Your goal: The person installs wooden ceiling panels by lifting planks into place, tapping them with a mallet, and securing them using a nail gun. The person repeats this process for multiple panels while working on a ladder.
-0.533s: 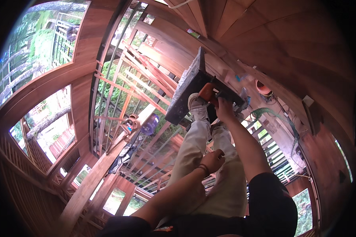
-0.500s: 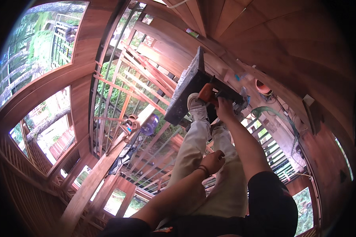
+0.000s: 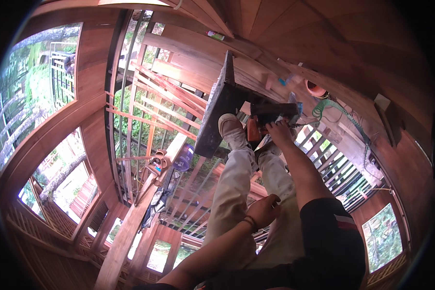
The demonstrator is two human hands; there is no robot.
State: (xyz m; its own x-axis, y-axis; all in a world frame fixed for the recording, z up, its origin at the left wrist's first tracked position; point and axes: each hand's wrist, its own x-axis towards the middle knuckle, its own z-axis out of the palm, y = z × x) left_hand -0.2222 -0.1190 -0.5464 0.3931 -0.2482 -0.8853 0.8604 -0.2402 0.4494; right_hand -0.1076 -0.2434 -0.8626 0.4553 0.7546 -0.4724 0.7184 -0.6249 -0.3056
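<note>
My right hand (image 3: 280,130) grips an orange-and-black power tool (image 3: 254,128) beside my feet, its long black upper part (image 3: 273,110) lying crosswise over a dark, pale-speckled board or stand (image 3: 211,121). A light sneaker (image 3: 232,130) on my left foot rests against that dark board, just left of the tool. My left hand (image 3: 263,212), with a dark band at the wrist, is low between my pale-trousered legs (image 3: 227,198), fingers curled; whatever they hold, if anything, is hidden.
Timber slats (image 3: 164,96) lie across metal bars above greenery. A long beam (image 3: 125,232) carries small items beside a purple container (image 3: 183,157). At right are an orange round object (image 3: 314,88) and coiled green hose (image 3: 333,106). Wooden walls with window openings surround me.
My right hand has turned the tool, so its black upper part now shows crosswise to the right. The view has shifted slightly; my left hand stays low between my legs.
</note>
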